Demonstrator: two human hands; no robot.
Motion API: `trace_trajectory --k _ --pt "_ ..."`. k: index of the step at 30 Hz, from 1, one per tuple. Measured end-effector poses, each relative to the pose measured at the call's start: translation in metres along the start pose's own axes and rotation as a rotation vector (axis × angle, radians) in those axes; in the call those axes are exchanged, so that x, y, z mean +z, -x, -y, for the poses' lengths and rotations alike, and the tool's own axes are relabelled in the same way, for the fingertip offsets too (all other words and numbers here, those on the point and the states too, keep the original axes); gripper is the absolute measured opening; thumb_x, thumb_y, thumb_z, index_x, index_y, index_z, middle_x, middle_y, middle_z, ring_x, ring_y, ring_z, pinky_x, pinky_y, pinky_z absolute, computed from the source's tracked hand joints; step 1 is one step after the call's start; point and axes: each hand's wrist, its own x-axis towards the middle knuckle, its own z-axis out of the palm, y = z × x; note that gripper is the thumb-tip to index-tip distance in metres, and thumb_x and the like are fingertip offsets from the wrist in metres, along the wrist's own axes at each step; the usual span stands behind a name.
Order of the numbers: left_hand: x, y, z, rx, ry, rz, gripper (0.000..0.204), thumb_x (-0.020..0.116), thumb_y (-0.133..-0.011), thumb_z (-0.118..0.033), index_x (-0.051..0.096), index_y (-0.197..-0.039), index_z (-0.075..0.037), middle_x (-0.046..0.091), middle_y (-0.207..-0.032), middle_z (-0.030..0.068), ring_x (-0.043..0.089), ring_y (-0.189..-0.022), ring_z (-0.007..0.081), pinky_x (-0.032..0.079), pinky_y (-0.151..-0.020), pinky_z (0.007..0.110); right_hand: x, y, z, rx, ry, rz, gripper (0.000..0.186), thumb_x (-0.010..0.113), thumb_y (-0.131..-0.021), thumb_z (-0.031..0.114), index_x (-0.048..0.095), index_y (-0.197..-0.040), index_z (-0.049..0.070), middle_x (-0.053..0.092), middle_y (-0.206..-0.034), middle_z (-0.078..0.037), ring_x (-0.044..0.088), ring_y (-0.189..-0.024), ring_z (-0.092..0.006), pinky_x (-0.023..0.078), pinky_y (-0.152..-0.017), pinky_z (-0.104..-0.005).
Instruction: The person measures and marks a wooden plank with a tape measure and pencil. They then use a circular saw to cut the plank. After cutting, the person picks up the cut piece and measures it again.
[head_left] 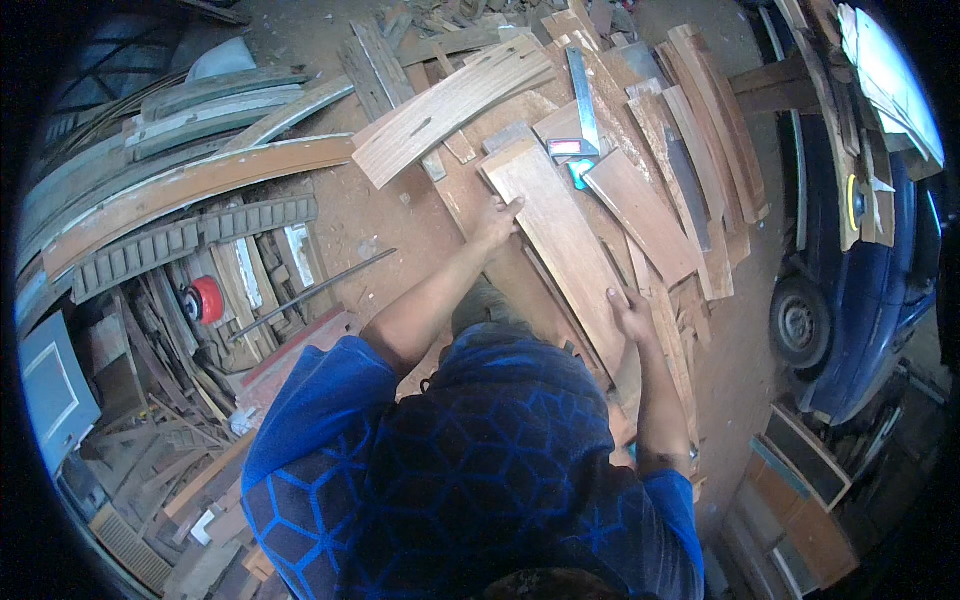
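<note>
A long, pale wooden board (562,245) lies slantwise in front of me, over other planks. Near its far end, my left hand (497,220) grips the left edge, thumb on top and the other fingers out of sight underneath. Lower down, on the right edge, my right hand (632,315) holds it the same way. Just past the board's far end rests a try square (580,110) with a metal blade. A small turquoise tool (579,174) sits beside it. To the right is a shorter reddish board (645,215).
Another wide board (450,108) juts out at the far left of the work surface. Several long planks (715,125) are stacked on the right. Timber and a red round object (204,300) lie on the left. A blue car (870,290) stands at the right.
</note>
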Motion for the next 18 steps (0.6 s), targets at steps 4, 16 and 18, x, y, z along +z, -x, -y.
trace_trajectory --k 4,16,18 --pt "-0.031 -0.037 0.015 0.396 -0.498 -0.531 0.071 0.074 -0.089 -0.051 0.058 -0.132 0.003 0.063 -0.129 0.0272 0.062 -0.12 0.0399 0.051 -0.1 0.048 0.002 0.006 0.045 -0.179 0.514 -0.061 0.056 0.072 -0.092 0.044 0.067 -0.131 0.003 0.064 -0.118 -0.023 0.061 -0.11 -0.0388 0.05 -0.095 -0.0463" --pt "-0.048 -0.111 -0.094 0.668 -0.847 0.177 0.055 0.055 -0.105 -0.039 0.058 -0.138 0.004 0.061 -0.138 0.0266 0.056 -0.134 0.0371 0.043 -0.112 0.041 0.034 0.018 0.023 -0.058 0.541 -0.085 0.123 0.079 -0.072 0.066 0.027 -0.155 -0.008 0.033 -0.156 -0.033 0.032 -0.145 -0.0479 0.021 -0.124 -0.0559" --pt "-0.039 -0.117 -0.096 0.784 -0.962 0.024 0.056 0.056 -0.105 -0.041 0.059 -0.132 0.009 0.066 -0.126 0.0277 0.063 -0.119 0.0356 0.046 -0.106 0.04 0.029 0.032 0.021 -0.057 0.464 -0.124 0.125 0.084 -0.069 0.058 0.023 -0.157 -0.006 0.038 -0.152 -0.031 0.035 -0.144 -0.0459 0.025 -0.121 -0.0567"
